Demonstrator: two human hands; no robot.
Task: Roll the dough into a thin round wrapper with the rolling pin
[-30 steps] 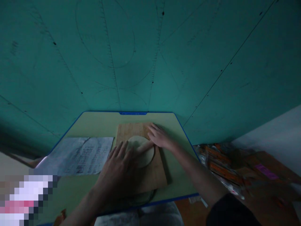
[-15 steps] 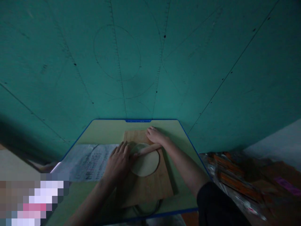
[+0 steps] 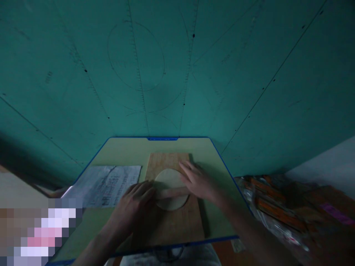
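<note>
Your blue-edged tabletop (image 3: 124,147), wooden board (image 3: 172,221) at centre before you, printed paper sheet (image 3: 108,184) lying to its left

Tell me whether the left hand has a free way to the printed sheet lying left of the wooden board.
Probably yes. The left hand rests on the rolling pin right beside the printed sheet, and nothing lies between them on the table.

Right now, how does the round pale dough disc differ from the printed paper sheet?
The round pale dough disc lies on the wooden board; the printed paper sheet lies on the green table. The disc is plain, the sheet printed. A wooden rolling pin crosses the disc; nothing touches the sheet. Both lie flat.
</note>
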